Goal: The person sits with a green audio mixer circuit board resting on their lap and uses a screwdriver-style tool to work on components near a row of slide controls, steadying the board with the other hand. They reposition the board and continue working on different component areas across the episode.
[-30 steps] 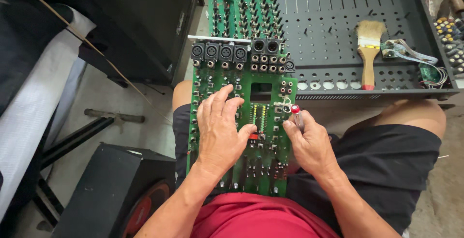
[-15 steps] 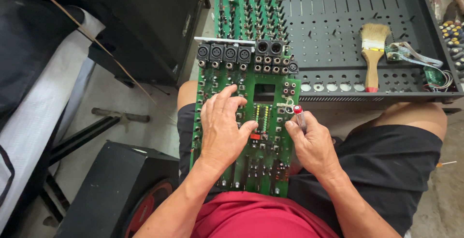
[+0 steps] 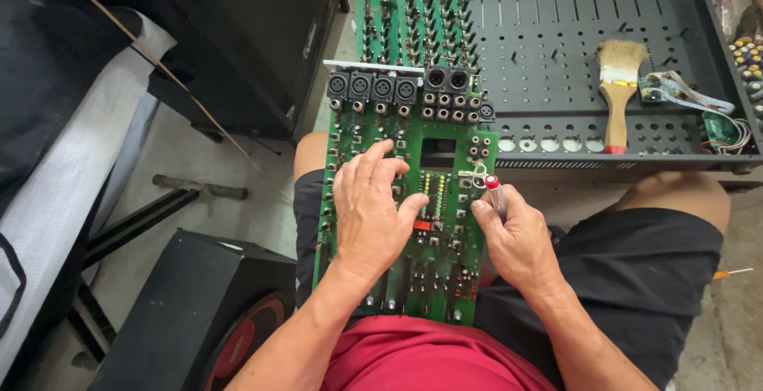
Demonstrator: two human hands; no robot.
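A long green printed circuit board (image 3: pixel 413 200), studded with small components and black round jack sockets, lies along the person's lap in the centre of the frame, its near end over the red shirt (image 3: pixel 429 359) and its far end reaching toward the upper middle. Resting it across the thighs and black shorts (image 3: pixel 620 280) probably gives a steady support close to the eyes.

The left hand (image 3: pixel 369 216) lies palm down on the left-centre of the board, fingers spread and flat across the components; its grip encloses nothing, it seems only to press the board so it cannot slide or tip. The right hand (image 3: pixel 517 240), at the board's right edge, has its grip pressed together around a slim tool with a red tip and clear handle (image 3: pixel 493 188); the red end shows just above the thumb, next to a small white part at the board's edge. Held short like this, the tool looks placed for fine work on one point.

The board looks used: a rectangular cut-out sits in its middle, rows of black sockets cross its upper part, and a column of tiny coloured lights runs down between the two hands.

In the upper right of the frame a black perforated metal chassis (image 3: pixel 556 41) lies open; on it rest a wooden-handled paintbrush with pale bristles (image 3: pixel 616 97) and a small green board with a grey ribbon cable (image 3: pixel 699 105), kept within reach. A black speaker cabinet with a red-rimmed cone (image 3: pixel 191 303) stands at the lower left on the floor.
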